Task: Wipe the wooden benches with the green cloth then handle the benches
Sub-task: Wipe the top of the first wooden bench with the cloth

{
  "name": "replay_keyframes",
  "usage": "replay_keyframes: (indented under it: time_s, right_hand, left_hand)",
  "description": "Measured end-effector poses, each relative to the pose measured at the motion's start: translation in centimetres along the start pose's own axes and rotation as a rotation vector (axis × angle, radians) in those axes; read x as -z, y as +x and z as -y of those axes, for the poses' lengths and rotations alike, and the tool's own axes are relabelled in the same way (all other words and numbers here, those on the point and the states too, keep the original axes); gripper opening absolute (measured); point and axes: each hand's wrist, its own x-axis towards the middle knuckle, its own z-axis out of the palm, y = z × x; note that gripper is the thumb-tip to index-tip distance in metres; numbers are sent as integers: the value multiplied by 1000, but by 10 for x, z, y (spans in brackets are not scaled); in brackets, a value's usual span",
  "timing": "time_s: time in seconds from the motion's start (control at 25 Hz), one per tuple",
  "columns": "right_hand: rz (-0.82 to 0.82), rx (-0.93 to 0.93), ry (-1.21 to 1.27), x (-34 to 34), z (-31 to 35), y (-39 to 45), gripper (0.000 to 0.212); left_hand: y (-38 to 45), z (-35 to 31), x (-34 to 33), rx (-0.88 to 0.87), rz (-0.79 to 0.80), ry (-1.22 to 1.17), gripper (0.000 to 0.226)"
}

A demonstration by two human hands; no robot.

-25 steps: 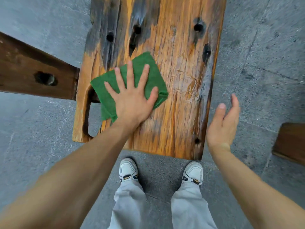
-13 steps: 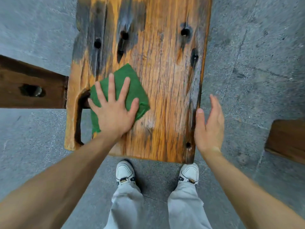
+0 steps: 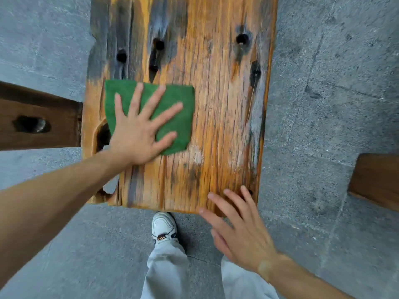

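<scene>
At the far left a dark brown wooden bench with a round hole [image 3: 32, 124] butts against the side of the weathered orange plank bench with black knot holes [image 3: 216, 115], which fills the middle of the view on the grey stone paving [image 3: 323, 104].

The left hand [image 3: 138, 134] lies flat on the square green cloth [image 3: 172, 100], fingers straight and spread wide, pressing it down rather than gripping it. The cloth sits on the left half of the orange bench top, its lower left corner close to the notch cut in that edge. To wipe well from here, I judge the palm should keep even pressure and carry the cloth in long strokes along the grain, so the cracks do not snag it, then overlap rightward toward the grey, unwiped-looking strip near the right edge. Keeping the cloth clear of the notch and the holes should stop it bunching.

Further right, the right hand [image 3: 239, 229] is open with fingers extended and relaxed, holding nothing; its fingertips reach over the near right corner of the bench, though I cannot tell whether they touch it. Resting it there would steady the bench. A second brown bench end [image 3: 375, 182] shows at the far right.
</scene>
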Motion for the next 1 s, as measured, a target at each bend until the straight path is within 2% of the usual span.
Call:
replay_keyframes:
  time_s: [0.04,0.08,0.12,0.16,0.28,0.32,0.36,0.4,0.48,0.6,0.68,0.72,0.8,0.92,1.0]
  right_hand:
    - [-4,-18,6,2,-6,8,56]
    - [-6,-30,5,5,-16,18,53]
    - [-18,-53,1,7,-25,31,52]
    - [-52,-137,11,8,-34,43,53]
    - [-291,-714,137,6,-48,87,61]
    - [-336,-804,154,6,-45,100,63]
    - [-310,-796,121,5,-41,110,65]
    - [-233,-712,46,2,-35,118,66]
    - [-64,-508,-92,-4,-29,121,67]
    - [17,-452,-143,-2,-33,127,66]
    - [50,-421,-159,-2,-30,125,65]
    - [64,-403,-153,0,-29,124,66]
    - [85,-390,-135,1,-30,126,65]
    - [65,-397,-88,2,-32,125,53]
    - [46,-399,-78,2,-31,123,44]
  left_hand:
    - [37,-4,10,196,-24,-50,64]
    - [74,-19,16,294,-39,-72,65]
    - [104,-43,21,288,-31,-58,65]
    - [123,-72,23,220,-34,-46,65]
    - [108,-118,19,-71,-32,-15,64]
    - [92,-102,14,-118,-51,-2,64]
    - [79,-75,10,-106,-77,-4,64]
    - [66,-42,8,-6,-85,-9,64]
    - [45,20,4,344,-87,-71,65]
    - [48,73,11,798,-106,-199,64]
    - [85,66,26,995,-110,-359,64]
    - [107,51,30,967,-109,-370,63]
    - [137,3,30,652,-89,-254,61]
    - [158,-113,30,-50,-27,-133,57]
    - [179,-160,36,-506,130,-37,56]
